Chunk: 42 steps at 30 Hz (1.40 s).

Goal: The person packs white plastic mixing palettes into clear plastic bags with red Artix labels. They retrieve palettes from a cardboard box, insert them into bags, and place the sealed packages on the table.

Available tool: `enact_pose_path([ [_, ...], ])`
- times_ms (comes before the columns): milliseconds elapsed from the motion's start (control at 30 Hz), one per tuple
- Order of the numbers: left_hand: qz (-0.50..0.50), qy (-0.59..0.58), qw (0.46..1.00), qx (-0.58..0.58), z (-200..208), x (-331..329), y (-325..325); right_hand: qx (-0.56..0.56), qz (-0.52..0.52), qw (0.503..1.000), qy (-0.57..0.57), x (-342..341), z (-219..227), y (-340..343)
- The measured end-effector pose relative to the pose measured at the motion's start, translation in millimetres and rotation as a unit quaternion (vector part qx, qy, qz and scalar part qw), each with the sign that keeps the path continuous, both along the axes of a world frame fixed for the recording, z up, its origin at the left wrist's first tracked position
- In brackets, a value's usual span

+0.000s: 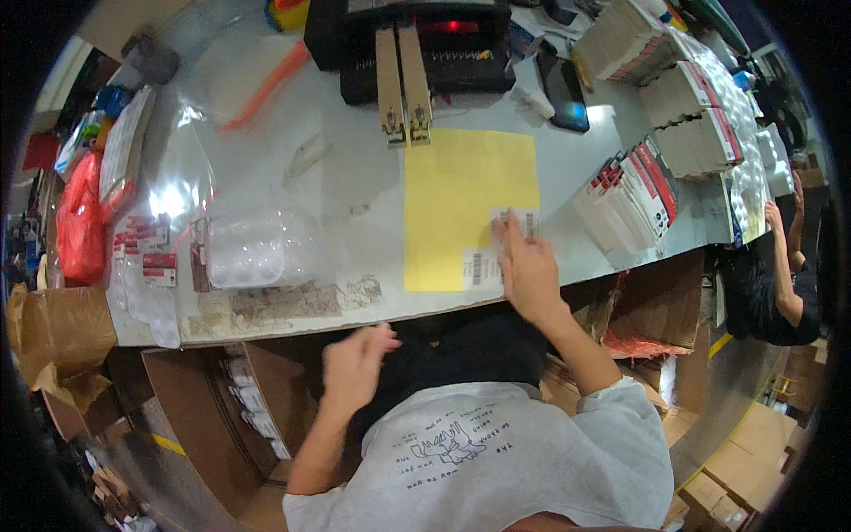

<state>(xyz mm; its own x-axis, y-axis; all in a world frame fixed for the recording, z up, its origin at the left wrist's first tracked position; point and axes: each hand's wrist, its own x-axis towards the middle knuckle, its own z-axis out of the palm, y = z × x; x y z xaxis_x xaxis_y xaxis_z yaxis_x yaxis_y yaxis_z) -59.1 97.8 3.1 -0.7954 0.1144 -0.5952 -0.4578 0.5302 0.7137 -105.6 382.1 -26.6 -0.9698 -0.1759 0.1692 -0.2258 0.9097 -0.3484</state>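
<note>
Barcode labels are lying on the lower right part of a yellow sheet, with the right hand reaching over them. Its index and middle fingers are stretching forward and appearing to rest on the upper label; its thumb is hiding from this view, so I cannot tell whether anything is being pinched. The left hand is hovering off the table's front edge, above the lap, fingers loosely curling; blur is leaving it unclear whether they are holding anything.

Possible faults, judged: a label could be creasing or tearing if one corner lifts faster than the rest; it could be folding onto itself if a fingertip drags sideways. The sheet could be sliding, since the left hand is not bracing it.

Surface: the grey worktable is showing brown tape residue near its front edge. A black machine is standing at the back, its metal rails reaching the sheet's top edge. Red-and-white packages are standing to the right; a clear-wrapped white tray is sitting to the left.

Room: open cartons are standing below; another person's arm is showing at far right.
</note>
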Motion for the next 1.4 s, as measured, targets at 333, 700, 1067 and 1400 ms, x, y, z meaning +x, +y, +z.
enact_pose_path([
  [333,0.202,0.037,0.956,0.21,-26,18,70,-0.104,0.079,0.991,0.009,34,7,-23],
  [700,0.122,0.087,0.974,0.169,-28,13,62,-0.195,0.16,0.966,-0.049,0,-7,-32],
  [1067,0.041,0.242,0.96,0.137,-29,-3,63,-0.233,0.109,0.966,0.018,-2,-12,-35],
  [1400,0.118,0.218,0.967,0.061,-32,-34,70,-0.367,0.069,0.927,0.013,4,2,-6],
])
